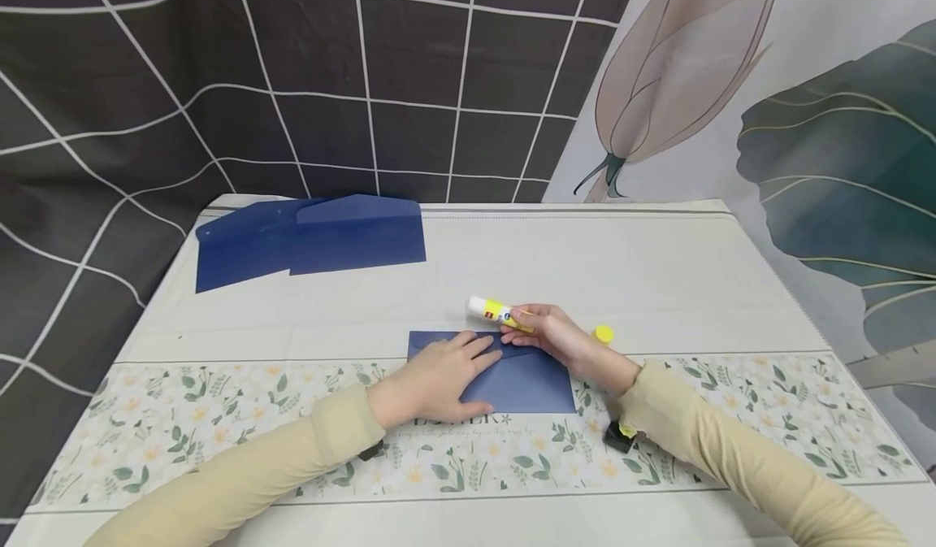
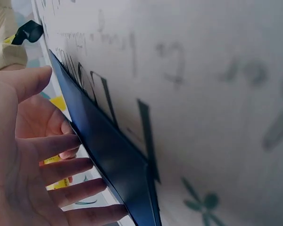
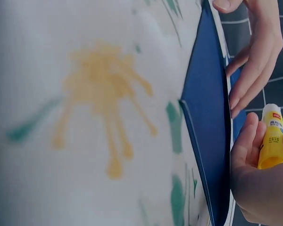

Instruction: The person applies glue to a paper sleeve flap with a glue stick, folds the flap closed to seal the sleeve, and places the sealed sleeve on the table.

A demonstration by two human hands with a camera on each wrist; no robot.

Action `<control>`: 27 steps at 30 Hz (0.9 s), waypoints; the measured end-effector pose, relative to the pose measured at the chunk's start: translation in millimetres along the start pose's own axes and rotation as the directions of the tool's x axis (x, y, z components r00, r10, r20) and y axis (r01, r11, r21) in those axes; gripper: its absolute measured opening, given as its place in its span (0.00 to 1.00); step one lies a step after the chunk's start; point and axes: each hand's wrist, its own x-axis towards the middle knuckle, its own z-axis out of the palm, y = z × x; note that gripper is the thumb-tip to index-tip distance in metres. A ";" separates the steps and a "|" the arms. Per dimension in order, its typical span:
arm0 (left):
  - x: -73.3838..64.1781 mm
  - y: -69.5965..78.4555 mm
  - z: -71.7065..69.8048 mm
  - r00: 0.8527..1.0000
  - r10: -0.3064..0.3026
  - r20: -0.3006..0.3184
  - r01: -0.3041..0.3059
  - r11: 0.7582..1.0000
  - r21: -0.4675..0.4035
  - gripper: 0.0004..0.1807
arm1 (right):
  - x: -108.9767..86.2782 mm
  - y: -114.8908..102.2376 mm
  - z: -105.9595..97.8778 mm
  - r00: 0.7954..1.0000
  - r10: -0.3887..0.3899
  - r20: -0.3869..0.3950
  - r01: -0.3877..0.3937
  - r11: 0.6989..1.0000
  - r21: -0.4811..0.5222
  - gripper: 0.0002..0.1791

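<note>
A dark blue envelope (image 1: 526, 388) lies on the table in front of me. Over its flap side my left hand (image 1: 446, 372) rests with fingers straight and spread, and the left wrist view has these fingertips (image 2: 92, 183) right at the envelope's (image 2: 108, 141) edge. Between the thumb and fingers of my right hand (image 1: 552, 336) is a yellow and white glue stick (image 1: 497, 311), its white end pointing left. That hand is at the envelope's upper edge. In the right wrist view the glue stick (image 3: 273, 136) stands nearly upright beside the envelope (image 3: 210, 108).
A yellow cap (image 1: 603, 334) stands on the table just right of my right hand. Two more blue envelopes (image 1: 358, 238) overlap at the far left of the table. The tablecloth (image 1: 585, 271) has a flowered band, and a dark grid curtain (image 1: 409, 59) hangs behind.
</note>
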 end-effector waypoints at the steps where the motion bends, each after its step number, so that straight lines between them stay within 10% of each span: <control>1: -0.3 0.4 -0.1 1.000 0.002 0.002 -0.002 1.000 0.001 0.41 | -0.9 0.6 0.5 1.000 -0.003 -0.001 0.003 1.000 -0.003 0.25; 27: -3.5 4.6 3.1 0.995 -0.051 0.082 0.053 0.998 -0.030 0.46 | -1.2 12.7 5.8 0.997 -0.038 -0.061 0.030 0.991 -0.132 0.22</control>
